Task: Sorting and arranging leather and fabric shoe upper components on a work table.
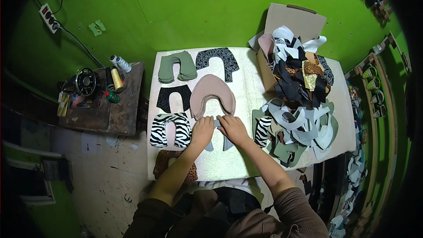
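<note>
My left hand [203,131] and my right hand [232,129] are side by side at the middle of the table, fingers curled in on a grey U-shaped cut piece [216,123]. Its two legs show below my hands; my fingers hide much of the rest. Just beyond them lies a stack of dusty-pink U-shaped pieces [212,89]. Left of my left hand is a zebra-striped stack [157,128], with a black patterned piece [164,99] above it. A leopard-print stack [190,172] is partly covered by my left forearm.
The pale sparkly table [242,167] also bears green U-shaped pieces [165,67] and a grey-black patterned piece [230,67]. At right are a cardboard box [265,68] overflowing with scraps and a grey-green offcut heap [304,125]. A sewing machine [86,81] stands left.
</note>
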Available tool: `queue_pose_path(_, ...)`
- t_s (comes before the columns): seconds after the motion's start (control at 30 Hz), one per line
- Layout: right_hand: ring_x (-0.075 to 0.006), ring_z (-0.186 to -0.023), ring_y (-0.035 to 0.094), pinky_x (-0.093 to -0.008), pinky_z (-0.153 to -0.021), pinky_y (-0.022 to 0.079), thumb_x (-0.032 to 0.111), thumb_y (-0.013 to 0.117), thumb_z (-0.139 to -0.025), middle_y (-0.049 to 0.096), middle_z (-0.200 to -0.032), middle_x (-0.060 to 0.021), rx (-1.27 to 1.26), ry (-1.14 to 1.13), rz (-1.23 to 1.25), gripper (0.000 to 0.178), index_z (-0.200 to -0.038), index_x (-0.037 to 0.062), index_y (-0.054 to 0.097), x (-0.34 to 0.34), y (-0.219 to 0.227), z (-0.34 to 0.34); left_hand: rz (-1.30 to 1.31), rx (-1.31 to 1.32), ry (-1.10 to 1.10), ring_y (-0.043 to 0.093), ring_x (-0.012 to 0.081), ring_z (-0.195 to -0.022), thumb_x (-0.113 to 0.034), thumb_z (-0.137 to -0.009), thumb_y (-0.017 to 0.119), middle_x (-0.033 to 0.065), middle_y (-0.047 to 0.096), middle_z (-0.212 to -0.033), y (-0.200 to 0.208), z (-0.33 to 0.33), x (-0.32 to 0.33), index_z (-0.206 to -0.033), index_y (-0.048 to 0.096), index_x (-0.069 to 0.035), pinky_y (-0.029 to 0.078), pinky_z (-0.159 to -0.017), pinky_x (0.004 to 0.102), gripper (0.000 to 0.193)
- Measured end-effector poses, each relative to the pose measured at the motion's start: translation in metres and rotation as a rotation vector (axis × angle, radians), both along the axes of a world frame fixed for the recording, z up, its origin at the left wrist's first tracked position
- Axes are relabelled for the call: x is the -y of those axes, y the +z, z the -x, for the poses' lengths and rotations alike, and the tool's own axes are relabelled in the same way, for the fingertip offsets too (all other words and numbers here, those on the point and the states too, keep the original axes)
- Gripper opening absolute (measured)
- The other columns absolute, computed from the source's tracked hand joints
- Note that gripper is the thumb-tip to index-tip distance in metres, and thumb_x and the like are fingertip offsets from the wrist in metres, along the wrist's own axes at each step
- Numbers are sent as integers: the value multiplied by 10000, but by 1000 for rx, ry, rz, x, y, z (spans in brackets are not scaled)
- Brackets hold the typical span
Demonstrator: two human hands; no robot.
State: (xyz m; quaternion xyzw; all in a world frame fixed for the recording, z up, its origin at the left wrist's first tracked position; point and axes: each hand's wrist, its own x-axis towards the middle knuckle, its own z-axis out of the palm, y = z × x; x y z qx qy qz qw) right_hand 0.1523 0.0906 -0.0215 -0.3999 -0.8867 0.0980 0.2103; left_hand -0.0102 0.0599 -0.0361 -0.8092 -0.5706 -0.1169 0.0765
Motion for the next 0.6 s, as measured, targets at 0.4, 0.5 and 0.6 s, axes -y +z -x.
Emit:
queue_pose_path(0.4, -234, -1005, 522, -343, -853, 402, 194, 615, -761, 569, -1053, -81, -43, 56, -149, 385, -1108, 39, 552, 3, -7, -1, 188, 16, 98, 512, 220, -945, -267, -772, 609, 89, 536, -948, 6, -6, 8, -1082, 525, -8, 400, -845, 314, 413)
queue_pose_path(0.5, -268, -1106, 477, -381, -939, 367, 199, 575, -790, 535, -1166, -117, -100, 8, -97, 429, -1170, 8, 513, 18, -1, -2, 24, 159, 12, 436, 282, -1161, -237, -826, 559, 167, 478, -1211, 2, -7, 22, -1220, 439, 37, 326, -987, 385, 495)
queue_pose_path(0.6, -273, -1279, 326, -466, -1052, 215, 269, 485, -848, 363, -1375, -130, 27, -15, 59, 536, -1312, 26, 375, 36, -7, -6, 188, 180, 48, 273, 247, -1310, -280, -881, 455, 143, 299, -1407, -2, -11, 42, -1318, 355, 10, 213, -1063, 398, 534)
